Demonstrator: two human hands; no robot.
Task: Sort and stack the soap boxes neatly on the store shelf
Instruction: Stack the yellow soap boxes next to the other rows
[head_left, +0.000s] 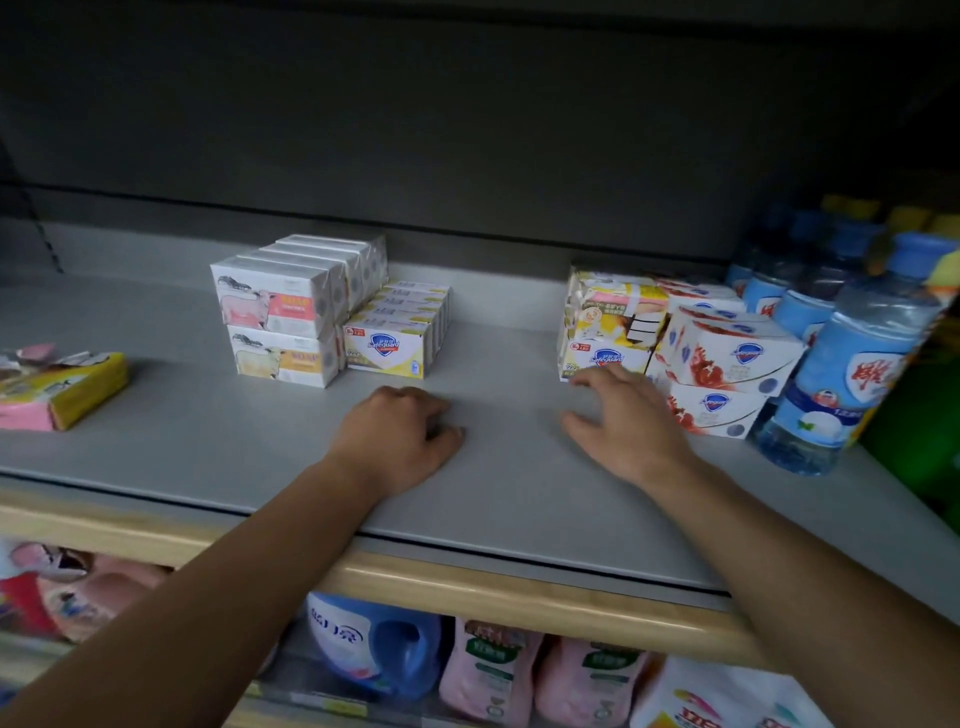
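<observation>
Both hands empty on the grey laminate store shelf (218, 431). Left hand (400, 441) rests knuckles-up with fingers loosely curled, gripping nothing. Right hand (623, 421) lies flat, fingers spread, fingertips touching or just short of the messy right-hand pile of white-and-yellow and white-and-red cardboard soap boxes (675, 353); can't tell which.

Landmark = shelf front edge. Largest first:
- clear plastic water bottles with blue labels (841, 364), far right, just beside the messy pile.
- messy pile: boxes tilted, mixed colours, needs sorting.
- tidy two-high stack of white cardboard soap boxes with cow print (280, 322), left of centre, set back from the edge.
- low row of white-and-yellow shield-logo soap boxes (395, 338), touching that stack's right side.
- pink-and-yellow wrapped pack (57, 389), far left, well apart.

Handling, my guess: boxes light, stiff, thin card, corners crush easily. Pinch across the long side faces, not the end flaps.

No containers in use; boxes sit directly on the shelf.
</observation>
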